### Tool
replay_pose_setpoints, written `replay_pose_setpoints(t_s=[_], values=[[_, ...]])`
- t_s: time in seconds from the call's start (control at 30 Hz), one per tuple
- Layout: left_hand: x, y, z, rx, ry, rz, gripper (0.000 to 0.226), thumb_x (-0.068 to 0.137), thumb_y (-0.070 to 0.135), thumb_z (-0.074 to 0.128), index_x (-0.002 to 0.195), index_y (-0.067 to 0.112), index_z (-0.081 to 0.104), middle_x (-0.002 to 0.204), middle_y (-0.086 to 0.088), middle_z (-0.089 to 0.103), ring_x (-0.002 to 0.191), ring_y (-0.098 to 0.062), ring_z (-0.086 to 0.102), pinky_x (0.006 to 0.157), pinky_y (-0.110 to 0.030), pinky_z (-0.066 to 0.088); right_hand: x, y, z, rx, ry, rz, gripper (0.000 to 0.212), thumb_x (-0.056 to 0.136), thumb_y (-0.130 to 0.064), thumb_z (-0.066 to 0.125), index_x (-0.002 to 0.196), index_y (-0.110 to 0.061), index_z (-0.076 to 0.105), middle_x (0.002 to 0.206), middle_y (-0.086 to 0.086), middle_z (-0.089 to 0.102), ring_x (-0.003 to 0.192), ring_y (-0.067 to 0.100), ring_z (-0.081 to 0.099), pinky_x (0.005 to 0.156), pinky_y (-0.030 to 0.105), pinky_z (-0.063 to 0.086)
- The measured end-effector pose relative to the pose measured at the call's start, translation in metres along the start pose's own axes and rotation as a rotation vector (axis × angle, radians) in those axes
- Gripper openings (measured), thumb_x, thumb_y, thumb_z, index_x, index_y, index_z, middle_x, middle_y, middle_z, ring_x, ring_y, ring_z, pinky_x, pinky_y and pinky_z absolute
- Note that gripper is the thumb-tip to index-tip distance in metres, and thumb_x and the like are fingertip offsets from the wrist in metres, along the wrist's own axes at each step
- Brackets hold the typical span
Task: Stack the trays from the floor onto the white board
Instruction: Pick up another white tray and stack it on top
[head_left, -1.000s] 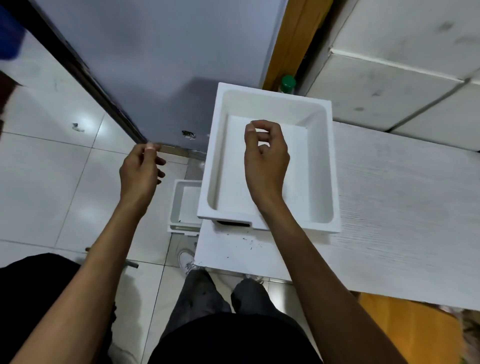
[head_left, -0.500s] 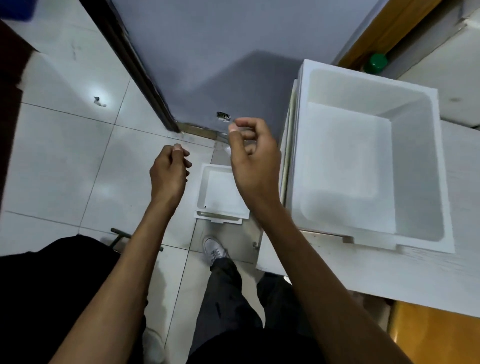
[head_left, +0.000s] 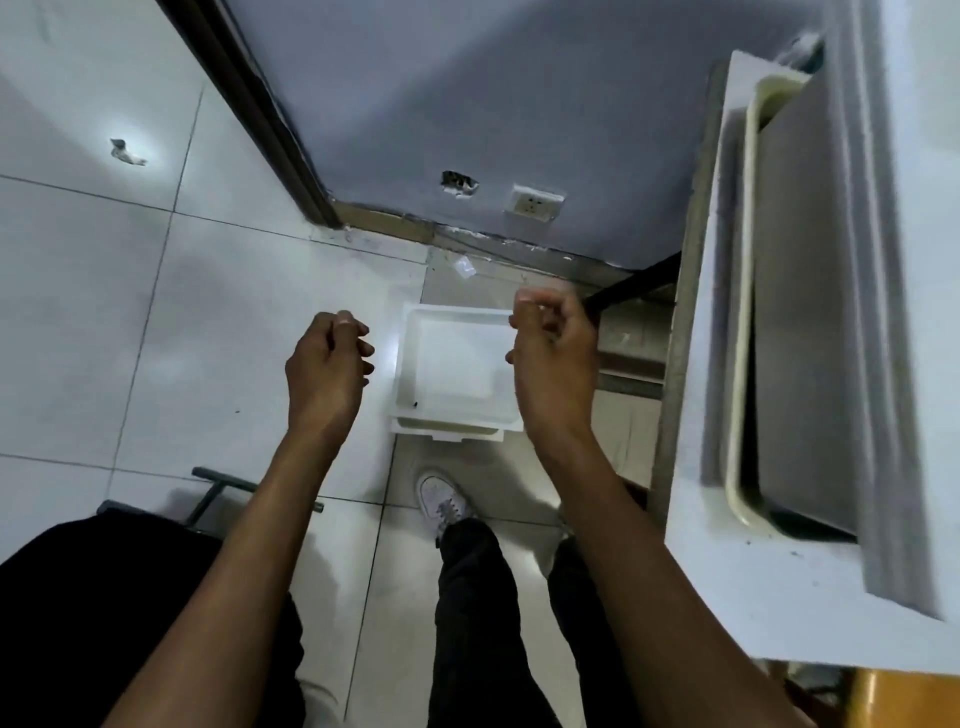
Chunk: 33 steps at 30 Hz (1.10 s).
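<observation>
The left hand (head_left: 327, 369) hovers over the floor (head_left: 104, 312) just left of the trays (head_left: 452, 374), fingers loosely curled and empty. The trays sit on the floor between both hands; from the doubled front rim they look like two nested, though blur makes that unsure. The right hand (head_left: 553, 358), also loosely curled and empty, hangs over their right rim.

Both hands should drop to opposite side rims of the top tray and lift it straight up, so the lower one does not come with it. It then goes right and up into the tray (head_left: 810, 312) already on the board (head_left: 753, 597).

A metal bar (head_left: 228, 486) lies at left and a shoe (head_left: 441, 499) just below the trays. A black rod (head_left: 634, 286) and the board's edge crowd the way up.
</observation>
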<state>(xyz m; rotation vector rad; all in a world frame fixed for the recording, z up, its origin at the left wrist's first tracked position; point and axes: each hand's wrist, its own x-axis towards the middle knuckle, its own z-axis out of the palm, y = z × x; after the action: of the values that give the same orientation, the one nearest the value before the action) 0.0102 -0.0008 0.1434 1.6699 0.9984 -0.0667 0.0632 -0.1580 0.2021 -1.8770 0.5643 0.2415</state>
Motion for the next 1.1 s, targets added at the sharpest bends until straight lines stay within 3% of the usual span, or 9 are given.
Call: replay_pose_setpoints(t_s=[0.17,0.37,0.43,0.6,0.73,0.87,0.97,1.03,1.1], values=[[0.035,-0.062,0.016,-0.015,-0.021,-0.047,0.031,0.103,0.032,0.039,0.095,0.01,0.06,0.081,-0.001,0.063,0.067,-0.016,0.058,0.065,-0.028,0.047,0.025,0.065,0.036,-0.009,0.043,0.063,0.005,0.093,-0.027,0.059,0.094,-0.024,0.063,0.095,0.003,0.069,0.082,0.012,0.063,0.079,0.044,0.058],[0.071,-0.142,0.04,-0.012,-0.043,-0.111,0.03,0.103,0.033,0.041,0.099,0.01,0.061,0.083,0.0,0.064,0.068,-0.016,0.059,0.066,-0.028,0.047,0.051,0.143,0.075,-0.053,0.094,0.181,0.005,0.092,-0.034,0.057,0.088,-0.034,0.06,0.094,-0.003,0.07,0.079,0.016,0.066,0.057,0.017,0.047],[0.082,-0.166,0.046,-0.006,-0.041,-0.124,0.031,0.102,0.034,0.042,0.098,0.01,0.062,0.083,-0.001,0.065,0.069,-0.017,0.06,0.066,-0.028,0.047,0.061,0.165,0.083,-0.065,0.11,0.204,0.004,0.092,-0.034,0.057,0.091,-0.032,0.061,0.096,-0.004,0.07,0.081,0.017,0.067,0.053,0.018,0.041],[0.115,-0.215,0.073,0.01,-0.062,-0.154,0.03,0.101,0.033,0.044,0.1,0.01,0.063,0.084,-0.001,0.066,0.07,-0.017,0.062,0.066,-0.027,0.047,0.1,0.224,0.093,-0.162,0.144,0.182,0.011,0.093,-0.029,0.056,0.099,-0.025,0.063,0.08,-0.017,0.059,0.07,0.0,0.057,0.05,0.013,0.04],[0.136,-0.246,0.099,0.013,-0.093,-0.179,0.028,0.101,0.031,0.047,0.101,0.008,0.063,0.085,-0.002,0.066,0.07,-0.016,0.06,0.064,-0.024,0.046,0.135,0.276,0.094,-0.202,0.223,0.226,0.008,0.093,-0.024,0.056,0.095,-0.021,0.062,0.073,-0.016,0.054,0.066,-0.002,0.052,0.046,0.002,0.037],[0.152,-0.284,0.12,0.083,-0.107,-0.222,0.024,0.1,0.032,0.049,0.106,0.014,0.063,0.095,-0.003,0.068,0.083,-0.019,0.064,0.076,-0.032,0.053,0.161,0.322,0.09,-0.295,0.272,0.222,0.008,0.093,-0.022,0.056,0.097,-0.018,0.061,0.078,-0.009,0.059,0.067,0.002,0.053,0.053,0.005,0.039],[0.164,-0.306,0.13,0.193,-0.122,-0.193,0.025,0.099,0.032,0.051,0.115,0.017,0.062,0.107,-0.003,0.067,0.093,-0.022,0.064,0.077,-0.032,0.05,0.178,0.349,0.088,-0.361,0.276,0.194,0.018,0.092,-0.023,0.056,0.107,-0.014,0.06,0.097,0.001,0.064,0.09,0.02,0.062,0.073,0.024,0.047],[0.173,-0.318,0.139,0.256,-0.129,-0.173,0.029,0.098,0.031,0.054,0.123,0.016,0.06,0.112,-0.003,0.065,0.094,-0.021,0.062,0.078,-0.029,0.047,0.19,0.368,0.086,-0.415,0.272,0.178,0.024,0.092,-0.025,0.056,0.113,-0.013,0.058,0.109,0.006,0.064,0.101,0.024,0.061,0.079,0.027,0.046],[0.184,-0.327,0.147,0.312,-0.122,-0.156,0.036,0.097,0.031,0.056,0.131,0.017,0.057,0.12,-0.005,0.065,0.103,-0.025,0.062,0.09,-0.036,0.048,0.2,0.384,0.085,-0.455,0.259,0.162,0.03,0.092,-0.026,0.057,0.118,-0.011,0.055,0.118,0.009,0.061,0.106,0.024,0.06,0.083,0.026,0.046]])
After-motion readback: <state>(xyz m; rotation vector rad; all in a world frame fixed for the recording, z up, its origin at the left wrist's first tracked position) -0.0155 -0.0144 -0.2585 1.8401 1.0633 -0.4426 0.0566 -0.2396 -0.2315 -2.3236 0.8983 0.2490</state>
